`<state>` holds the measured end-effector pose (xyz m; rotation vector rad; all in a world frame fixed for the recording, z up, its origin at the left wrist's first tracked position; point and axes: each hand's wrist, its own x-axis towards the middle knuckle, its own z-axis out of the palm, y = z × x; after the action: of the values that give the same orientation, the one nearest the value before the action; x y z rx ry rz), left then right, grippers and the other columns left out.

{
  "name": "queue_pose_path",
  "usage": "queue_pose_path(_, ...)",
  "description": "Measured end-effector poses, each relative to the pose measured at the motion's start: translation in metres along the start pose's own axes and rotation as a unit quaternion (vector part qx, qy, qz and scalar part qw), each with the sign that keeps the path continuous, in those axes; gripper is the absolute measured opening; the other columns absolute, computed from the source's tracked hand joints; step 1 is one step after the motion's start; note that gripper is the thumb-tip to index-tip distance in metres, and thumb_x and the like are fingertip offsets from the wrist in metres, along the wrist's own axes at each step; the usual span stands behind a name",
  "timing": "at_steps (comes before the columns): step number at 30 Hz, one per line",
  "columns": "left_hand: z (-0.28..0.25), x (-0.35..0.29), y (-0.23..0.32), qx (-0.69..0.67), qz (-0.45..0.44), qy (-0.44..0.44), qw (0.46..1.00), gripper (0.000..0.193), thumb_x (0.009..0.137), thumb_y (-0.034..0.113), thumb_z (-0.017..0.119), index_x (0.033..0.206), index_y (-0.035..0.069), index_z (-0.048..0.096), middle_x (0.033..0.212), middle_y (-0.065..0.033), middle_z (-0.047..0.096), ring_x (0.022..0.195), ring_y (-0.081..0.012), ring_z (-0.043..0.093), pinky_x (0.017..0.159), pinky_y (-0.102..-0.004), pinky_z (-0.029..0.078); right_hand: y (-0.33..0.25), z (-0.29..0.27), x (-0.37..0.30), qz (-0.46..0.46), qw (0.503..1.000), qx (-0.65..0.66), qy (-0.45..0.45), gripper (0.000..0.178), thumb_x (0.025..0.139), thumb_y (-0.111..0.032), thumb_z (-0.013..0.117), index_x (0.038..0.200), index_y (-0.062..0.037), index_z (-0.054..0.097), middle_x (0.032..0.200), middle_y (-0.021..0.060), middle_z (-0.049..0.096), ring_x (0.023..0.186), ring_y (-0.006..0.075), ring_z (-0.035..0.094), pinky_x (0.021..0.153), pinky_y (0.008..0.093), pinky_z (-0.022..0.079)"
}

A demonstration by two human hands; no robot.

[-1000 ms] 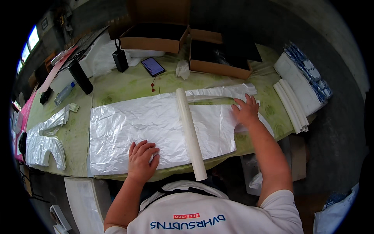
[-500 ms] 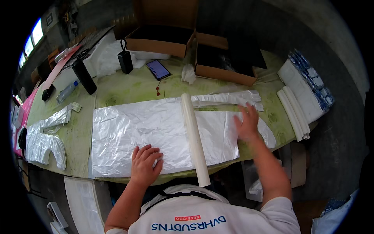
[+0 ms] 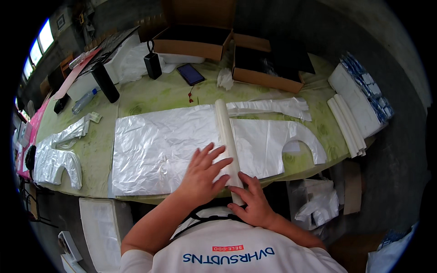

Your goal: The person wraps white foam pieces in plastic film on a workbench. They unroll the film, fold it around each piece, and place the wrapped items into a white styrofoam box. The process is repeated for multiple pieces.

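A long, pale, slim roll [image 3: 227,129] lies across a flat sheet of thin white plastic film [image 3: 159,150]. Beyond the roll, to the right, the film has a curved cut-out and strap-like ends [image 3: 305,136]. My left hand [image 3: 202,175] is over the film at the roll's left side. Its fingers are spread, with the tips reaching the roll. At the roll's near end is my right hand [image 3: 252,200], fingers apart and laid against it; contact underneath is hidden. A folded white plastic piece [image 3: 59,159] with a similar curved cut-out rests at the far left.
Along the back stand an opened cardboard box [image 3: 191,43], another box [image 3: 264,75], a phone [image 3: 190,74], a black speaker-like block [image 3: 152,63] and a dark cylinder [image 3: 105,84]. White rolls [image 3: 346,125] lie at the right beside stacked blue-and-white packets [image 3: 364,95]. A plastic bottle [image 3: 84,101] lies left.
My right hand has come back from the film's far right to the roll's near end. My left hand has slid right and forward to the roll. The view has shifted slightly.
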<state>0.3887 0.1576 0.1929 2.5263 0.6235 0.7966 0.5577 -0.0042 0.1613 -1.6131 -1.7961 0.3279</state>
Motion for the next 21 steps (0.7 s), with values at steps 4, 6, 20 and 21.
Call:
queue_pose_path(4,0.033,0.007,-0.008,-0.016,-0.021,-0.087,0.996,0.052,0.094,0.029,0.070,0.143,0.014,0.058,0.162,-0.0142,0.038,0.150,-0.0410,0.034,0.120,-0.0612,0.028,0.000,0.002,-0.010,-0.003,1.000,0.024,0.012,0.052,0.083,-0.026,0.083,0.129,-0.0127,0.065,0.148,0.0185,0.045,0.135,0.0398,0.048,0.115,0.0609,0.033)
queue_pose_path(6,0.041,0.005,-0.011,-0.014,-0.039,-0.107,0.993,0.054,0.095,0.030,0.069,0.145,0.014,0.056,0.164,-0.0148,0.036,0.151,-0.0419,0.033,0.121,-0.0603,0.028,0.003,0.000,-0.015,-0.002,0.998,0.049,0.032,0.049,0.083,-0.025,0.083,0.128,-0.0117,0.066,0.144,0.0183,0.049,0.132,0.0393,0.050,0.115,0.0598,0.034)
queue_pose_path(20,0.030,0.002,0.013,0.004,-0.024,-0.121,0.992,0.051,0.089,0.028,0.075,0.135,0.010,0.064,0.157,-0.0157,0.044,0.145,-0.0398,0.039,0.118,-0.0535,0.033,0.073,-0.029,-0.017,0.083,0.975,-0.117,0.169,0.045,0.086,-0.017,0.077,0.128,-0.0058,0.063,0.136,0.0182,0.060,0.133,0.0460,0.048,0.114,0.0573,0.034)
queue_pose_path(21,0.030,0.001,0.014,0.004,-0.021,-0.117,0.993,0.052,0.088,0.028,0.075,0.135,0.010,0.064,0.157,-0.0157,0.044,0.144,-0.0398,0.040,0.117,-0.0532,0.034,0.073,-0.027,-0.017,0.087,0.975,-0.117,0.166,0.046,0.086,-0.018,0.078,0.128,-0.0059,0.063,0.136,0.0179,0.060,0.133,0.0459,0.048,0.114,0.0575,0.034)
